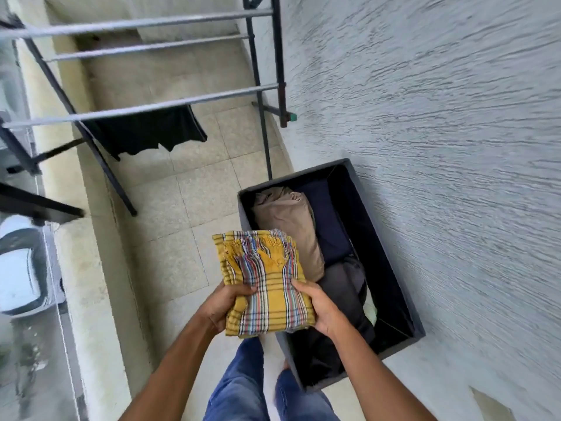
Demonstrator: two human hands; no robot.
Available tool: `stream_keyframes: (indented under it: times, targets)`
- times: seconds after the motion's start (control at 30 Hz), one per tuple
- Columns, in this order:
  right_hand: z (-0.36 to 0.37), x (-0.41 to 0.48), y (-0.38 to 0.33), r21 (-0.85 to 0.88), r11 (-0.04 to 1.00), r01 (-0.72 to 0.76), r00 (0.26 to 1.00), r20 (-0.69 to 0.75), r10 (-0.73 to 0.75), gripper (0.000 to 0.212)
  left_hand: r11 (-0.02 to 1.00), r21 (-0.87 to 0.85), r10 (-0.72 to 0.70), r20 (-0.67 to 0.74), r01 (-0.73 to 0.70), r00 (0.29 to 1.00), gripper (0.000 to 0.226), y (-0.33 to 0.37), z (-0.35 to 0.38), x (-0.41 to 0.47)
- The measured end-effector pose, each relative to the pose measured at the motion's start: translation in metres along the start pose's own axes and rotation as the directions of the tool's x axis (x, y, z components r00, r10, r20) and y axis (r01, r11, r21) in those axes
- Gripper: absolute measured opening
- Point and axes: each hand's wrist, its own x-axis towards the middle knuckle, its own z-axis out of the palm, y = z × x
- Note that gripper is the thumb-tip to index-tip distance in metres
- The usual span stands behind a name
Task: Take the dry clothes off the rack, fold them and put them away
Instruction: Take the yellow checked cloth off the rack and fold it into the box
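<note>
- A grey textured wall (440, 101) is seen along the right side, and a pale tiled floor (188, 189) runs down the middle of the view.
- A drying rack (145, 53) with grey rails and a dark frame is seen at the upper left; one black garment (148, 132) is draped over its nearest rail, while the other rails are bare.
- A dark fabric storage box (391, 238) is set on the floor against the wall, just right of the person's legs in blue jeans (239, 387).
- Folded clothes are held in the box: a tan piece (291, 226) at the far left, a navy piece (328, 220) beside it, and dark grey pieces (343, 287) nearer the person.
- A folded yellow plaid cloth (267, 281) with a fringed edge is held in the air over the near left edge of the box, not yet laid inside.
- The left hand (224, 302) is closed around the cloth's near left corner, thumb on top.
- The right hand (318, 305) is clasped on the cloth's right edge, fingers beneath it.
</note>
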Motion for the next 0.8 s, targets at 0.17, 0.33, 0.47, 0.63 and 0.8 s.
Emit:
stream_keyframes:
  times: [0.17,0.33,0.47,0.63,0.8]
  targets:
    - [-0.035,-0.013,-0.039,-0.036,0.955,0.293,0.948,-0.115,-0.295,0.082,0.994,0.082,0.069,-0.029,-0.067,0.997,0.056,0.031,0.049,0.019]
    - [-0.062,0.011,-0.106,-0.349,0.867,0.357,0.880,-0.187,-0.437,0.051,0.960,0.209,0.229,-0.209,-0.185,0.951,0.057,0.049,0.099,0.060]
    - [-0.070,0.052,-0.116,-0.714,0.658,0.239,0.824,-0.209,-0.527,0.084,0.845,0.511,0.393,-0.395,-0.157,0.831,0.107,0.040,0.113,0.070]
    - [-0.057,0.063,-0.086,-0.993,-0.014,0.120,0.577,0.081,-0.813,0.072,0.137,0.981,0.659,0.010,-0.133,0.752,0.108,0.001,0.110,0.078]
    - [-0.050,0.096,-0.070,-0.993,-0.113,0.041,0.741,0.106,-0.663,0.066,-0.042,0.999,0.376,0.014,0.001,0.927,0.102,0.018,0.107,0.109]
